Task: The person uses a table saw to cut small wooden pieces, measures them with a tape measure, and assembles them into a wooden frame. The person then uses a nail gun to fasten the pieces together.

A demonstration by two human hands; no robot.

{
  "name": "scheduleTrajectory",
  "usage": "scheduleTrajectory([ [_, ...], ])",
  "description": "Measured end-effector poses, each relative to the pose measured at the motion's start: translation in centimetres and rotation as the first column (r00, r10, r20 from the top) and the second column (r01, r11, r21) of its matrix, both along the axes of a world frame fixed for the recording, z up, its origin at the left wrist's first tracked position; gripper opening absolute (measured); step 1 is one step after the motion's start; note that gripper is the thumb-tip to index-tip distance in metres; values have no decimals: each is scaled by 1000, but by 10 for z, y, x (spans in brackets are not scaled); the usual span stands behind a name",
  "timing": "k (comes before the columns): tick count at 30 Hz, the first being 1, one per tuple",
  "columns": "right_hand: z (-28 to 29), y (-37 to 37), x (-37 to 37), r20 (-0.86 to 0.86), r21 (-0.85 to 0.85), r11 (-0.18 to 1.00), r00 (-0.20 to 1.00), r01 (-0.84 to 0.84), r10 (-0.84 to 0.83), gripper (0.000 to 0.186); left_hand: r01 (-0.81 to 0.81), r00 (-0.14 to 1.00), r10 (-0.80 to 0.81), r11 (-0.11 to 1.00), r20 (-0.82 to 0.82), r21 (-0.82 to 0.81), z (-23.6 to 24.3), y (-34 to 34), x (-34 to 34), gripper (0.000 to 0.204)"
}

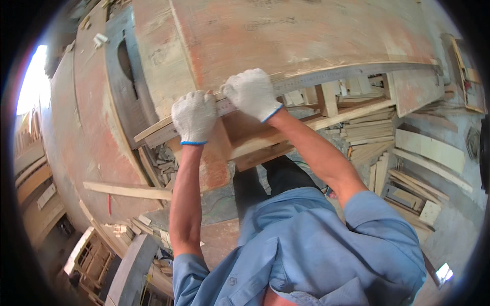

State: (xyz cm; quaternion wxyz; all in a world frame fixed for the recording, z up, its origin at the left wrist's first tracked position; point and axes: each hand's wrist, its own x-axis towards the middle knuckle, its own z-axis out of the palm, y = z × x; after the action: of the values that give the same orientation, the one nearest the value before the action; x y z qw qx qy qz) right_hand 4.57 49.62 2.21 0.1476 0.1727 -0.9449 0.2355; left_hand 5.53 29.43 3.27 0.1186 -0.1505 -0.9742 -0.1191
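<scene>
My left hand [194, 117], in a white knit glove with a blue cuff, is closed over a long wooden strip [152, 131]. The strip lies along the near edge of a large worn workbench top [316, 35], and its left end sticks out past my left hand. Close by on the right, my right hand [252, 93], gloved the same way, is also closed at the strip, fingers curled down. A short pale piece with markings [225, 106] shows between the hands. What lies under my fingers is hidden.
Beneath the bench edge is a wooden shelf frame [326, 118] with offcuts. Stacked boards [370, 130] stand at the right. On the left are a grey metal plate with a slot [122, 66], a projecting wooden batten [127, 190] and a grey beam [130, 268].
</scene>
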Motion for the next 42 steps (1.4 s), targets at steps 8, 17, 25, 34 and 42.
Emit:
scheduleTrajectory([
  [8,15,4,3,57,-33,999,998,-24,26,27,-29,996,23,998,87,64,12,1,1,38],
  [17,8,10,3,42,1,999,998,-45,45,27,9,997,-9,1000,78,5,8,4,1,32],
  [25,-1,9,-1,-22,55,997,999,49,-48,33,4,1000,-4,1000,24,24,2,9,-5,36],
  [34,-5,17,4,-26,5,995,995,99,-98,35,20,999,-21,999,45,24,3,19,-4,35],
  [42,-3,22,6,8,11,995,995,98,-98,36,23,998,-24,999,61,24,7,25,-1,36],
])
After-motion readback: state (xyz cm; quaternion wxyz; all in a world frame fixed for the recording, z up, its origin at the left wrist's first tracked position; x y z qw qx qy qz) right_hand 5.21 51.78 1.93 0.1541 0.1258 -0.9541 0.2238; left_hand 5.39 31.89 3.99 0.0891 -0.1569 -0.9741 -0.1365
